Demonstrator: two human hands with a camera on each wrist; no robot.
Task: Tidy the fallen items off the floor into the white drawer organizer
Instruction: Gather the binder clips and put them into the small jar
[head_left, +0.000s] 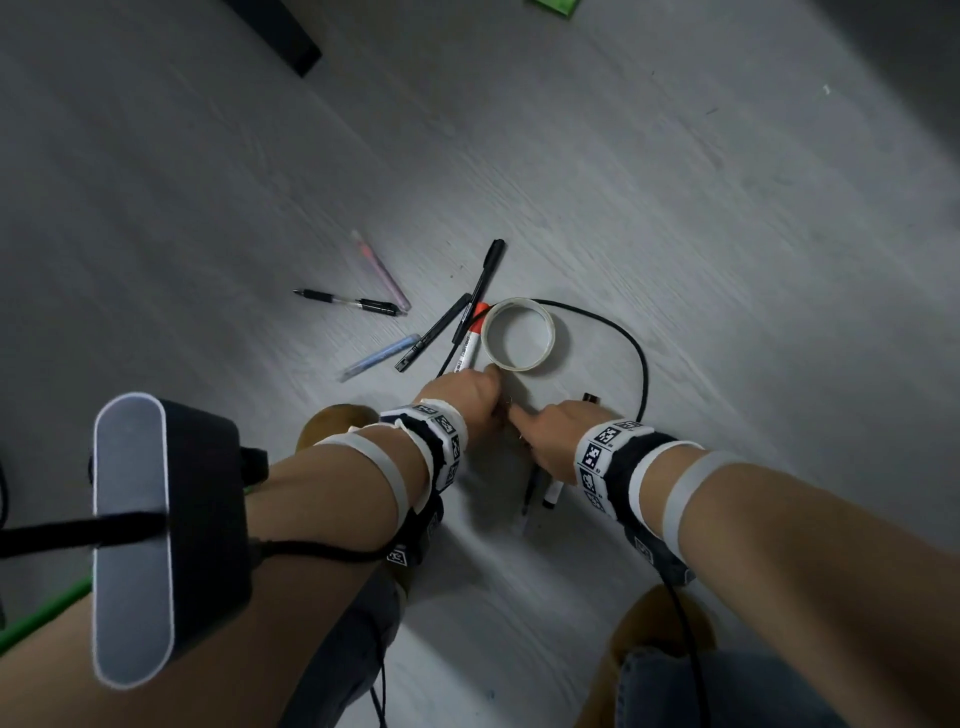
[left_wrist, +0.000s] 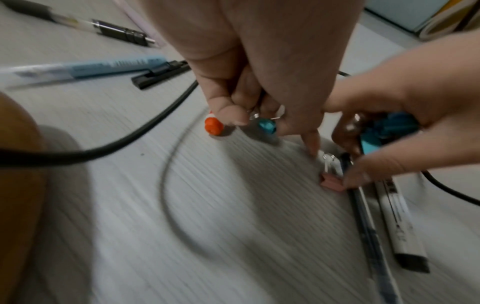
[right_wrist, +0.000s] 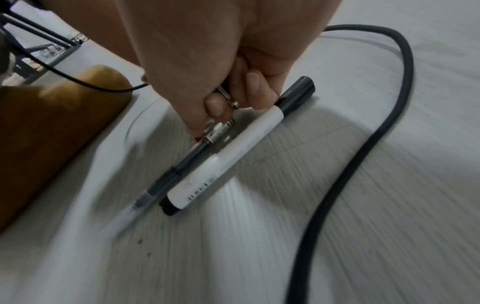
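Observation:
My left hand (head_left: 467, 395) is low over the grey floor and pinches a small teal binder clip (left_wrist: 267, 125) between thumb and fingers. Close beside it, my right hand (head_left: 550, 436) grips several teal binder clips (left_wrist: 384, 131) in curled fingers; their wire handles (right_wrist: 228, 100) poke out. One right fingertip touches a pink binder clip (left_wrist: 331, 182) lying on the floor. A white marker with a black cap (right_wrist: 233, 148) and a black pen (right_wrist: 182, 164) lie side by side under the right hand. No view shows the white drawer organizer.
A tape roll (head_left: 518, 334) lies just beyond my hands, with an orange-capped marker (head_left: 470, 338), black pens (head_left: 348, 301), a pink pen (head_left: 382, 270) and a blue pen (head_left: 382, 356) scattered to the left. A black cable (head_left: 623, 338) loops around the right. Brown slippers (head_left: 332, 421) flank my arms.

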